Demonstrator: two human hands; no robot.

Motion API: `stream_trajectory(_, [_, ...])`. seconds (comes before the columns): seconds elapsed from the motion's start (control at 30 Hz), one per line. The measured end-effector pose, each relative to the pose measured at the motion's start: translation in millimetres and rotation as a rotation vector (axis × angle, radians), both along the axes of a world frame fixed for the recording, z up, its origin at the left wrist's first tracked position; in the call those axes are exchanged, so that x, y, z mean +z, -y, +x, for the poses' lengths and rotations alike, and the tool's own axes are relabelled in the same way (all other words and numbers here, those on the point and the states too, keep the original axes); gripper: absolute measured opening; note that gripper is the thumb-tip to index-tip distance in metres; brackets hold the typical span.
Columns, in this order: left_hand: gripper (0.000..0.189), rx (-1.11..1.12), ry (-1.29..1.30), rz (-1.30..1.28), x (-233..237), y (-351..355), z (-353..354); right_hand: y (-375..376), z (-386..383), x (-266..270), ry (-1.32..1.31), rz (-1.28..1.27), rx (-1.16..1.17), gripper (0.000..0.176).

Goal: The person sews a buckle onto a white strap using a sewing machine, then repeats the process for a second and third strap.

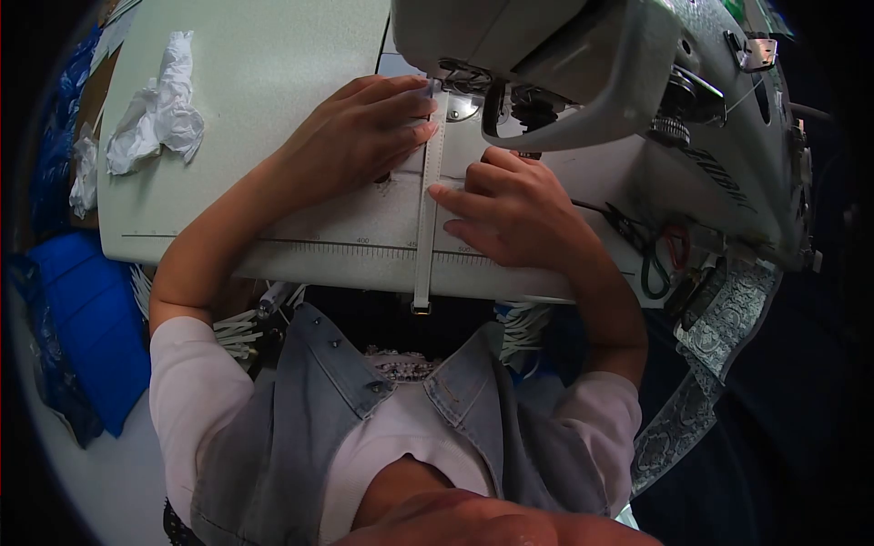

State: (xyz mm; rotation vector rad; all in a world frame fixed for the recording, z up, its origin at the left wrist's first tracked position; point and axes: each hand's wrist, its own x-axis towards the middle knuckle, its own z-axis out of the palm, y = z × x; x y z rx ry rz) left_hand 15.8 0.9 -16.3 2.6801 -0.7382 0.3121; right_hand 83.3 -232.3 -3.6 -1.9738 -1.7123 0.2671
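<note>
**Strap (429,232) apparently being aligned**

Beside it, bunched fingers of the left hand (360,132) are pressed; its edge is touched by the extended right hand (514,205). Pinching cannot be told. Straight guiding at the sewing machine (583,82) seems called for.

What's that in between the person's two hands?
A long, pale strip lies between the left hand and the right hand. You can see it in the head camera's view.

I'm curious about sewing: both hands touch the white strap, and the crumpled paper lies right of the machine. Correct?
Not quite: the head view shows the crumpled paper lying left of the machine. The left hand and right hand do touch the white strap.
</note>
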Motion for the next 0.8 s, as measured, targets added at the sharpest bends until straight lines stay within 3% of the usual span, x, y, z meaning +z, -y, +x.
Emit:
stream_trajectory(0.3, [0.026,0.047,0.07,0.013,-10,-8,4,-1,1,0,0.031,-0.098,-0.098,0.035])
stream_trajectory(0.37, [0.03,0.12,0.076,-0.12,-23,-12,2,-1,1,-1,0.036,-0.075,-0.094,0.036])
stream_trajectory(0.67, [0.041,0.024,0.063,0.063,-2,8,0,-1,2,-2,0.062,-0.024,-0.066,0.044])
stream_trajectory(0.8, [0.042,0.036,0.048,-0.015,-6,6,-2,-1,1,-2,0.06,-0.013,-0.064,0.045])
